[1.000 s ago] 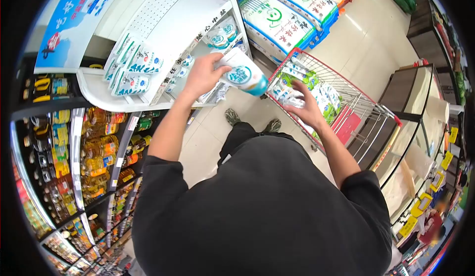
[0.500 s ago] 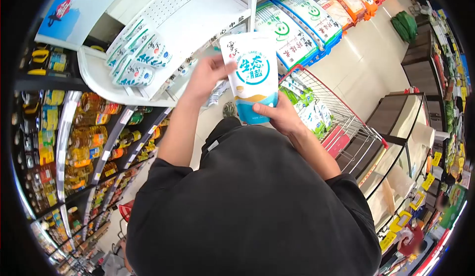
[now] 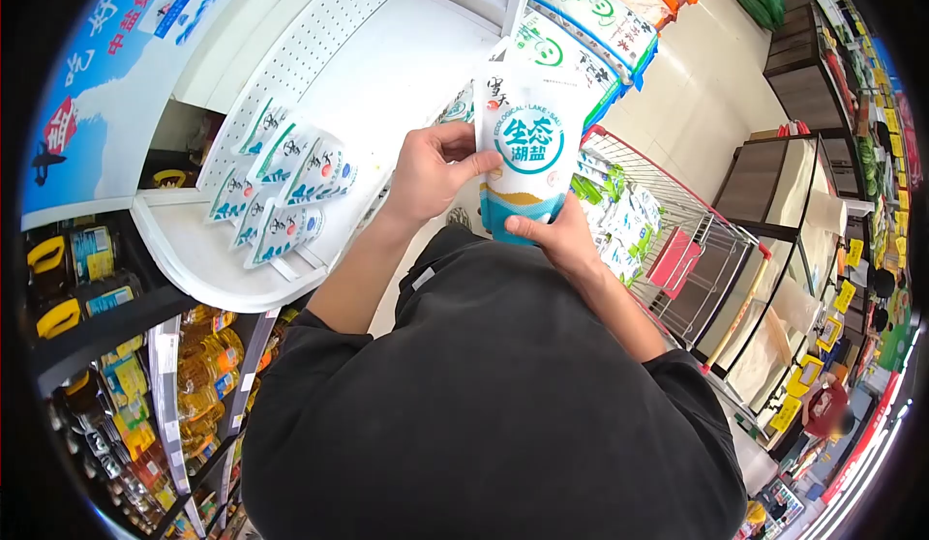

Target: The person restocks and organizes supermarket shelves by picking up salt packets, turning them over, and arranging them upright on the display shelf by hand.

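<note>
A white and teal pouch of salt (image 3: 534, 143), printed with a round blue-green emblem, is held upright in front of my body. My left hand (image 3: 437, 170) grips its left edge, thumb on the front and fingers bent behind. At the lower right corner my right hand (image 3: 561, 238) holds it too, thumb on the teal bottom and the other fingers hidden behind. Left of my hands, several similar salt bags (image 3: 314, 170) lie in rows on a white display shelf (image 3: 194, 274).
A wire shopping cart (image 3: 716, 250) with green and white packs (image 3: 619, 221) stands on my right. Large rice sacks (image 3: 590, 17) are stacked ahead. Oil bottles (image 3: 208, 366) fill shelves at lower left. A person in red (image 3: 825, 406) is far right.
My view has shifted closer to the white display shelf. The pouch has moved slightly right in view, and my left hand has settled from a blurred motion onto its left edge.
</note>
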Available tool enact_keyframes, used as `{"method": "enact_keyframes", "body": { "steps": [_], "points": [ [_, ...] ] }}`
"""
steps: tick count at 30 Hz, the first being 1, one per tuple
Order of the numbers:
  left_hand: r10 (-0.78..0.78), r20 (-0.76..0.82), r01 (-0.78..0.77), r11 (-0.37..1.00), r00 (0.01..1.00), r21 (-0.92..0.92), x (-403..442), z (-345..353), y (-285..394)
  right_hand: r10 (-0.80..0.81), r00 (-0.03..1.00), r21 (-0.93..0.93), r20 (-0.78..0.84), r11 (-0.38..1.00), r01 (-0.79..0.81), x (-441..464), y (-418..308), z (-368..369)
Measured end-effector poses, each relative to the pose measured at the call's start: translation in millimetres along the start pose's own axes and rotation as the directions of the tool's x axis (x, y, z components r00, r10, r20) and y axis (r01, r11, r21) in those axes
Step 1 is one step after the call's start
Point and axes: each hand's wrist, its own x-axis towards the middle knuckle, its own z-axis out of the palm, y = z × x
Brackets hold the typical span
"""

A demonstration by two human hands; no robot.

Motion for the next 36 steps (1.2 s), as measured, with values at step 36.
{"method": "enact_keyframes", "body": {
  "steps": [36],
  "points": [
    [0.063, -0.235, -0.074, 0.996, 0.970, -0.040, 18.4, 36.6, 5.3, -0.065, 0.993, -0.183, 0.098, 0.980, 0.082, 23.1, -48.4, -39.5]
  ]
}}
